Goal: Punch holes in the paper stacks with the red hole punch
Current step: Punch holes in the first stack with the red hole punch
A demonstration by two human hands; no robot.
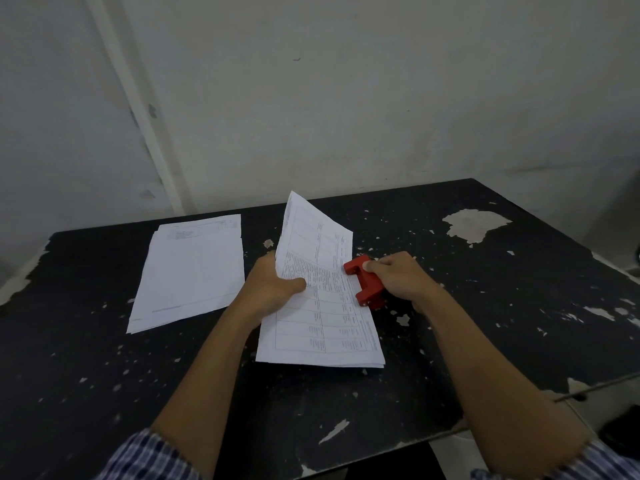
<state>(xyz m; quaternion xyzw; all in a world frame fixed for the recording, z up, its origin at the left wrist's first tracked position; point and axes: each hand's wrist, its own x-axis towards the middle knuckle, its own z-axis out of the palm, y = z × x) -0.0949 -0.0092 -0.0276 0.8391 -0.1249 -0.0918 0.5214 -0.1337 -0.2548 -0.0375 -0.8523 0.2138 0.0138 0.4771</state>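
On black table (485,306): two paper stacks, one red hole punch (365,284); both hands' fingers gripping

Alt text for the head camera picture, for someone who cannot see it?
A person's left hand grips a printed paper stack while the right hand holds a red hole punch at its edge; a second stack lies left on the black table.

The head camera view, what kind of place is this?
Probably a plain office or back room: a worn black table with chipped paint, printed paper stacks, a red hole punch, and a bare scuffed wall.
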